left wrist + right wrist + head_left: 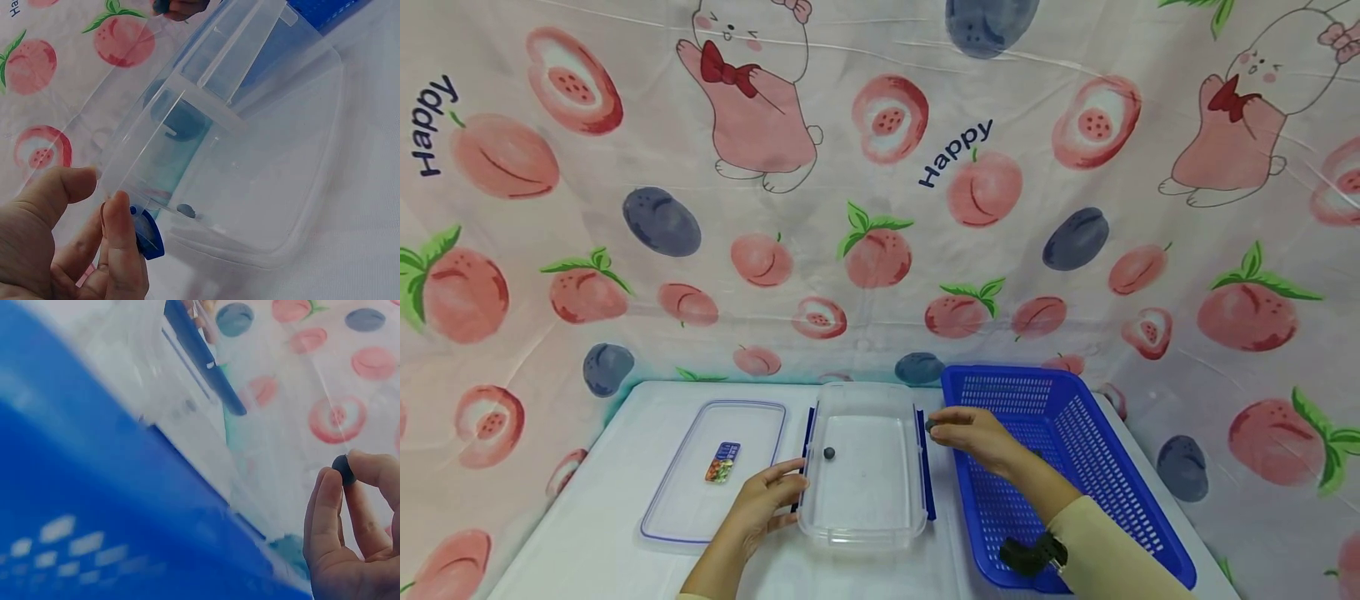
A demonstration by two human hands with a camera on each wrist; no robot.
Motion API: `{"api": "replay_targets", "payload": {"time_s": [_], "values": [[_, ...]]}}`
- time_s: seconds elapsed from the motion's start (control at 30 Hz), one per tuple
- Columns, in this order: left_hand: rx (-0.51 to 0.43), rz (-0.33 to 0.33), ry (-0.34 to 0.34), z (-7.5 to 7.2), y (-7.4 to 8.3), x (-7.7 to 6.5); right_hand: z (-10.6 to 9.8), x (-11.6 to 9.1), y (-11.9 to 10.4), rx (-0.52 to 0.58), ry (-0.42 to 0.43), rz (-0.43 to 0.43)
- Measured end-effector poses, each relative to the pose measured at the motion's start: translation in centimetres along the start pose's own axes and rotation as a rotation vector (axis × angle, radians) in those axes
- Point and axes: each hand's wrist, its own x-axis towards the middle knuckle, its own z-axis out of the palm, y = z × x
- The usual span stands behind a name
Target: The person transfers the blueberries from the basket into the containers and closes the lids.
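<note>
Between thumb and fingertips, my right hand (973,433) pinches a small dark blueberry (344,469). It is above the left edge of the blue basket, just right of the clear container. My left hand (767,500) grips the left side wall of the clear plastic container (861,521), thumb at the rim and fingers by the blue latch (148,232). Inside the container, toward its left side, lies another blueberry (829,453). The container stands without its lid, blue latches folded down along both long sides.
On the left lies a clear lid (677,508) with a blue seal and a colourful label (722,462). The blue perforated basket (958,475) stands at the right, under my right forearm. A fruit-printed cloth (865,333) hangs behind the white table (587,517).
</note>
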Motion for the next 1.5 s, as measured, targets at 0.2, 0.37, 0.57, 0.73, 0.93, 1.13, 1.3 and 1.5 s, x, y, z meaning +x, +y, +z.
{"api": "replay_targets", "payload": {"time_s": [0.2,0.37,0.57,0.73,0.93,1.13,1.3,1.5], "values": [[-0.001,-0.002,-0.001,0.0,0.0,0.0,1.9,1.0,-0.2,0.023,-0.034,-0.015],[-0.002,-0.005,0.001,0.0,0.0,-0.1,3.1,1.5,0.0,0.020,-0.046,-0.025],[-0.001,0.003,-0.002,0.0,-0.1,-0.1,4.4,2.0,0.1,-0.036,-0.027,-0.041],[-0.009,0.007,-0.009,0.0,-0.1,-0.1,5.3,2.5,0.5,-0.062,-0.018,-0.046],[-0.012,0.009,-0.009,0.0,0.1,-0.2,6.5,3.2,0.9,-0.079,0.008,-0.022],[-0.025,0.004,-0.010,0.0,0.1,-0.1,7.8,4.1,0.9,-0.040,0.014,0.012],[-0.030,0.003,-0.009,0.0,0.1,-0.1,8.9,4.8,0.8,-0.007,0.019,0.036],[-0.022,0.002,-0.008,0.0,0.1,-0.2,10.1,5.8,1.6,0.016,0.015,0.065]]}}
